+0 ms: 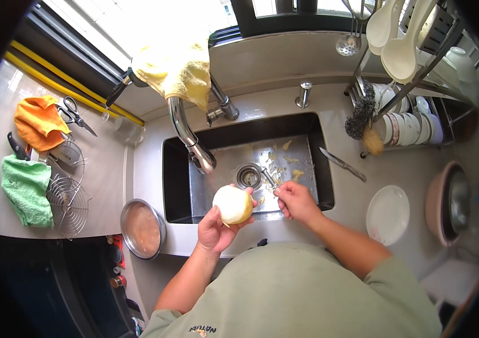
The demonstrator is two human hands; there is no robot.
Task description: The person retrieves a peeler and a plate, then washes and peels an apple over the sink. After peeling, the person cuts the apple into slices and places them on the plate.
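My left hand cups a large, round, pale produce piece over the front of the sink. Most of its skin is off, with a yellowish patch on the right side; whether it is a fruit or a potato I cannot tell. My right hand is closed round the handle of a metal peeler, whose head points up and left, apart from the round piece. Thin yellowish peelings lie scattered on the steel bottom of the sink, mostly right of the drain.
A chrome faucet with a yellow cloth reaches over the sink. Right of it lie a knife and a white plate. A metal bowl of cloudy liquid stands left; scissors and a wire rack are farther left.
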